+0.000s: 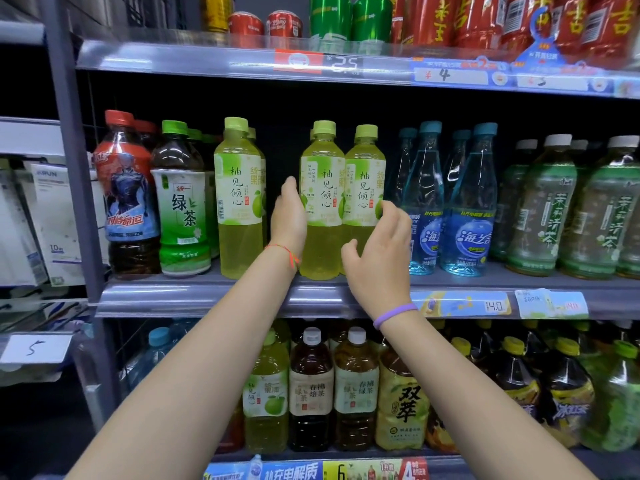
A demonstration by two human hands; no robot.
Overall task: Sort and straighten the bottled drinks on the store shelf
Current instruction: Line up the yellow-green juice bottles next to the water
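Two yellow-green pomelo drink bottles point(322, 202) point(364, 188) stand side by side at the front of the middle shelf point(194, 299). My left hand point(289, 216) lies flat against the left side of the left one, fingers pointing up. My right hand point(377, 258) hovers in front of the right bottle with fingers spread, its fingertips at that bottle's right side. A third pomelo bottle point(239, 199) stands apart to the left, with a gap between it and the pair. Neither hand has a bottle lifted.
Left of the pomelo drinks stand a green tea bottle point(180, 202) and a red-capped dark drink point(128, 195). Blue water bottles point(467, 206) and jasmine tea bottles point(543, 206) stand to the right. Cans point(372, 19) fill the shelf above, large bottles point(311, 389) the shelf below.
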